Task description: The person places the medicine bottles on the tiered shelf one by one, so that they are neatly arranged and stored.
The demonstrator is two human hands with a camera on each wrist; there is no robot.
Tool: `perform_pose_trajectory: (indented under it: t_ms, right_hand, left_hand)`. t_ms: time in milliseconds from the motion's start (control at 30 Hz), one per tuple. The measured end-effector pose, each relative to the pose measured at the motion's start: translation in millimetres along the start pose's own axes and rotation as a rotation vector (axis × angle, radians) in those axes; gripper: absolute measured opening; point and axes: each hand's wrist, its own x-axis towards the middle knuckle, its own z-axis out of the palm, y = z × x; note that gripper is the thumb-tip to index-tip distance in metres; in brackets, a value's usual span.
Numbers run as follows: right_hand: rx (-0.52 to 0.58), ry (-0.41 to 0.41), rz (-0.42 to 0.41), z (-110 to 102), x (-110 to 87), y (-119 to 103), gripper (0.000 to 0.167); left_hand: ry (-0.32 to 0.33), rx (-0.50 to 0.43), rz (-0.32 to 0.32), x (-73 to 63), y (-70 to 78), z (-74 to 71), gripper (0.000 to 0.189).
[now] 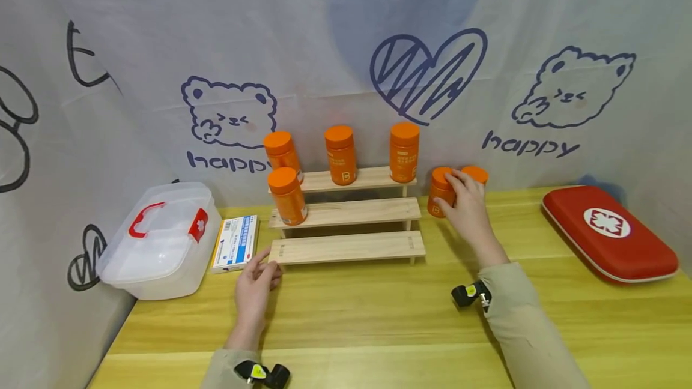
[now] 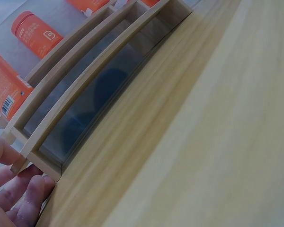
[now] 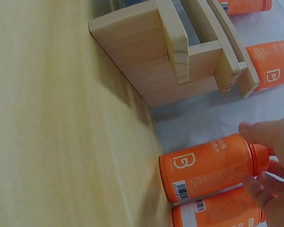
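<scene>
Near the back edge of the desk [image 1: 373, 329], just past the right end of the stepped wooden rack [image 1: 351, 214], an orange bottle [image 3: 208, 163] is upright, its long axis vertical; whether its base touches the desk or is barely off it, I cannot tell. The right hand [image 1: 469, 206] grasps it by the cap [image 3: 261, 157], so this hand is by far the nearer. A second orange bottle [image 3: 222, 208] stands just beside it, farther from the rack. Well apart, toward the desk's left edge, the left hand [image 1: 255, 284] pinches the left end of the lowest tier [image 1: 346, 247]. The relation that seems to matter most is sideways: from the held bottle, the tiers lie leftward, running roughly along the desk's back edge and rising toward it.
</scene>
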Motion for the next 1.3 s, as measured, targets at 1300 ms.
perform_pose_trajectory:
  t_ms: [1300]
  right_hand:
    - [0.108,0.169,-0.050,-29.4,3.3,-23.2,0.031]
  left_hand:
    - [-0.007,-0.009,-0.001,-4.5,5.2,-0.5,0.039]
